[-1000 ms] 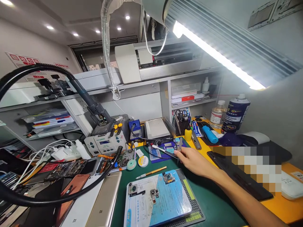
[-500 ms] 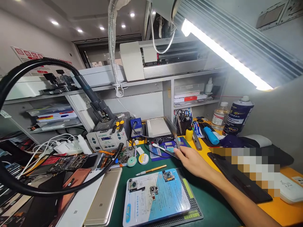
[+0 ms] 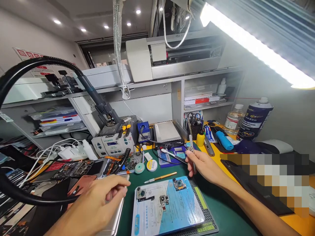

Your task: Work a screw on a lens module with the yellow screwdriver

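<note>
Right of the blue sheet: right hand (image 3: 205,167) pinches metal tweezers (image 3: 191,144) near their lower end, tips pointing up and away, a grip that keeps the fine points clear of the bench.
Left hand: left hand (image 3: 98,205) hovers low, fingers curled and thumb meeting fingertips; whether anything small sits in that pinch I cannot tell.
Under left hand: gold phone (image 3: 115,216), smooth brushed-metal back, lying flat; the fingers seem just above it, contact unclear.
Between the hands: sheet (image 3: 167,208), glossy blue-and-white card resting on a black gridded mat (image 3: 209,219), whose ribs likely stop small parts sliding.
On the sheet: 3 camera modules (image 3: 163,199), small square black-and-silver blocks with round lenses, spread apart so each can be picked up alone.
Beyond the sheet: knife (image 3: 160,178), slim, with a yellow handle, lying flat on green matting, just ahead of the right hand's fingers.
Past the right hand: swab (image 3: 169,154), white-tipped thin stick lying across a blue pad.
Ahead of left hand: circuit board (image 3: 128,162), bare green, crowded with tiny parts, and a black hose (image 3: 29,65), flexible and ribbed, arching overhead.
Far right of right hand: spray can (image 3: 254,118), dark cylinder with white cap, standing upright beside a clear bottle (image 3: 233,119).
Behind: soldering station (image 3: 113,147), grey plastic box with buttons, near a flat hot plate (image 3: 167,131).
</note>
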Available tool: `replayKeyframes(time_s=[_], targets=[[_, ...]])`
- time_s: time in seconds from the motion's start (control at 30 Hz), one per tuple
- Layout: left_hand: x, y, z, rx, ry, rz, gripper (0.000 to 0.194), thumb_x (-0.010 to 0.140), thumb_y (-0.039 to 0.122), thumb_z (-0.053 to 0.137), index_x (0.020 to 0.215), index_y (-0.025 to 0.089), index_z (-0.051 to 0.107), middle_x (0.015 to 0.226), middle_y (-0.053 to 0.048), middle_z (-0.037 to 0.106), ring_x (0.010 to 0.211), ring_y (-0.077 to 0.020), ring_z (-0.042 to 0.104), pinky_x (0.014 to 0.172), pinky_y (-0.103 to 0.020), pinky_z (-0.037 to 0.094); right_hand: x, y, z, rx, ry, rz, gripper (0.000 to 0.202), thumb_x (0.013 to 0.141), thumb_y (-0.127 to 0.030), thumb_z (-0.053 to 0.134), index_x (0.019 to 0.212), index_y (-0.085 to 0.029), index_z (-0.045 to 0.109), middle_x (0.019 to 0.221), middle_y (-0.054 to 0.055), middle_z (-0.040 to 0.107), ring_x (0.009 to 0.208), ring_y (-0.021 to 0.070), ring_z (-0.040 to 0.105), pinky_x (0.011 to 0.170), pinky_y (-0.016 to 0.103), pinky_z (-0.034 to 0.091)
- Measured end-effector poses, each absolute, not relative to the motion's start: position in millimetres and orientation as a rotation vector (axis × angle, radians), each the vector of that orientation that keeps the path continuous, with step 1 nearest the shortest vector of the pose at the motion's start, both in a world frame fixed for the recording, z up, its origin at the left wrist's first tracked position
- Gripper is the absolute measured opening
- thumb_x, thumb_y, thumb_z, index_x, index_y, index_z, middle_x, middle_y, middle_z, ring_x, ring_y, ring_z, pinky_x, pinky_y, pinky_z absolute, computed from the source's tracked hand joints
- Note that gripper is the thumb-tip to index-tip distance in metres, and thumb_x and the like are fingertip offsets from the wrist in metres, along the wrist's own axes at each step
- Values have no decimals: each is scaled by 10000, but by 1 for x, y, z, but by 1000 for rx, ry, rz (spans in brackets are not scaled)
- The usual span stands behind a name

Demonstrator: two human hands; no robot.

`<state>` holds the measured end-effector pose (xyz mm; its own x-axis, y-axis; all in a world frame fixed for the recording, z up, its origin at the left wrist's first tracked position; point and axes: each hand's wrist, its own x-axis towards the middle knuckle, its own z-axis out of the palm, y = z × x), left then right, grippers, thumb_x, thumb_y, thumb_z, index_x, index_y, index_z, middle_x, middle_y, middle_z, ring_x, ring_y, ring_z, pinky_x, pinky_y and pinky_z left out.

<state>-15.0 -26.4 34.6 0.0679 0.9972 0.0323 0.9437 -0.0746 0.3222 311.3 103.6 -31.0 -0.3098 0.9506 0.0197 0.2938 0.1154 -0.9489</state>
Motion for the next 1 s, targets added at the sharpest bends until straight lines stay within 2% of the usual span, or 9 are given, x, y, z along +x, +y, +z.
replayKeyframes(time_s=[0.07,0.13,0.2,0.37,0.47,0.67,0.8,1.0], targets=[[-8,15,37,2179,1862,163,311,965,355,413,913,269,708,801,26,698,725,-160,599,666,-268,422,312,104,-32,-1221,-1696,1246,513,972,-658,365,817,-188,503,676,-3,625,542,162,658,556,300,490],[-3,45,35,2222,1785,76,247,898,265,481,818,247,713,752,24,695,706,-161,598,653,-269,394,312,104,-32,-1229,-1694,1260,524,963,-670,384,810,-186,513,686,1,635,551,162,658,563,303,491],[0,65,28,2243,1696,-20,190,842,242,544,759,232,715,677,28,670,650,-153,587,607,-266,369,312,103,-31,-1240,-1693,1266,534,954,-686,393,808,-188,518,687,-2,633,554,160,653,566,305,489],[6,90,12,2273,1528,-169,131,828,287,643,790,183,712,598,41,598,554,-128,519,557,-256,366,311,102,-31,-1253,-1693,1271,547,948,-706,386,793,-197,511,682,-5,618,575,162,645,587,314,498],[13,102,7,2308,1435,-223,189,854,359,663,832,176,707,604,44,607,565,-127,546,593,-267,422,311,103,-33,-1262,-1690,1265,552,947,-709,382,787,-198,513,687,-1,616,582,166,644,597,323,506],[33,113,0,2414,1388,-373,297,876,444,651,767,168,662,612,26,609,581,-133,558,648,-297,470,313,103,-32,-1275,-1683,1247,543,950,-700,384,805,-195,522,696,3,625,589,172,653,597,325,509],[46,108,4,2491,1346,-446,300,891,415,636,718,171,628,608,34,583,560,-121,518,614,-280,450,313,101,-29,-1271,-1675,1241,523,957,-683,389,809,-198,517,696,-2,624,585,167,648,597,320,506],[61,106,16,2600,1318,-492,185,834,281,652,686,176,618,549,56,523,490,-108,419,518,-244,366,315,101,-27,-1246,-1661,1234,512,966,-666,391,822,-192,522,697,-3,622,581,160,646,586,306,497]])
